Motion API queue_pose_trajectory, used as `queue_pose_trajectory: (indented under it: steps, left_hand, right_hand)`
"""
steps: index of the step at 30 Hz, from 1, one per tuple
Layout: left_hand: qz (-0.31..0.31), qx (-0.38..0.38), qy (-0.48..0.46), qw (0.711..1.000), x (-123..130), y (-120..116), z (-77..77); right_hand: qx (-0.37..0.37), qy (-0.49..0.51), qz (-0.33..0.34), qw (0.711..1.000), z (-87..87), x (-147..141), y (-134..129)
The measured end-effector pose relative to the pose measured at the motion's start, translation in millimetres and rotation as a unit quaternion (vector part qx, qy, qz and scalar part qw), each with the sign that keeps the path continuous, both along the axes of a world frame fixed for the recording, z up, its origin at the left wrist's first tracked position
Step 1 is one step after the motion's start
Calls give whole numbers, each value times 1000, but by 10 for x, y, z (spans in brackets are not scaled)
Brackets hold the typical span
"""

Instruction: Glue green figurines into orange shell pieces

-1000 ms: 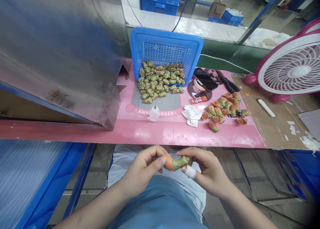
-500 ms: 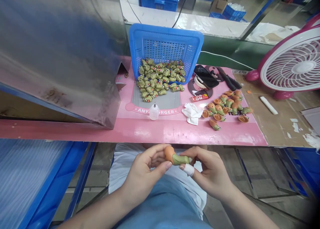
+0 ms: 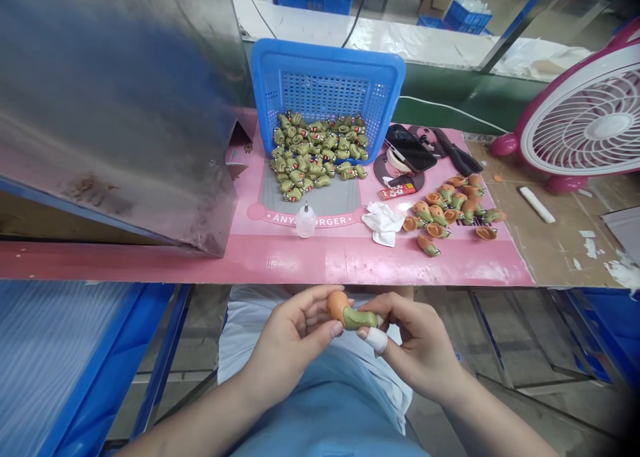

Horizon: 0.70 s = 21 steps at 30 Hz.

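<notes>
Above my lap, in front of the table edge, both hands hold one small orange and green moulded figure part [image 3: 359,318]. My left hand [image 3: 293,340] is closed around its rounded orange end. With thumb and fingers, my right hand [image 3: 417,340] pinches the narrow green end; white tape wraps the right thumb. On the table to the right lie several similar orange and green parts [image 3: 437,216], some showing hollow orange cups. Plain green parts [image 3: 320,144] are heaped in and spilling from a tipped blue basket [image 3: 327,57]. A small clear squeeze bottle [image 3: 306,221] stands near the front.
A crumpled white cloth [image 3: 383,224], a red packet [image 3: 397,191] and a black phone [image 3: 411,148] lie right of the basket. At the far right stands a pink and white fan [image 3: 595,117]. A large metal housing [image 3: 125,110] fills the left side.
The view has shifted slightly, so the table things sit a little higher in it. Both hands keep the same hold on the orange and green part.
</notes>
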<state>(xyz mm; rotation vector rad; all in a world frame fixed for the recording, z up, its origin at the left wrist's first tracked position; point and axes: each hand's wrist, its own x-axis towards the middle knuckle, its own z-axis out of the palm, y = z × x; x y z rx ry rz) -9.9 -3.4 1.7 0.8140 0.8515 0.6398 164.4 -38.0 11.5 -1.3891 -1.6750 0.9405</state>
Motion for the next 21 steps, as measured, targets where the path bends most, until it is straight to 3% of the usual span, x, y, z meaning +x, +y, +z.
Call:
queue_pose_trajectory:
  steps: [5, 21]
  left_hand:
    - [-2, 15, 28, 999, -4, -43, 26]
    - [-43, 173, 104, 979, -69, -128, 133]
  right_hand:
    - [2, -8, 3, 1000, -7, -10, -40]
    - [53, -15, 11, 998, 56, -14, -148]
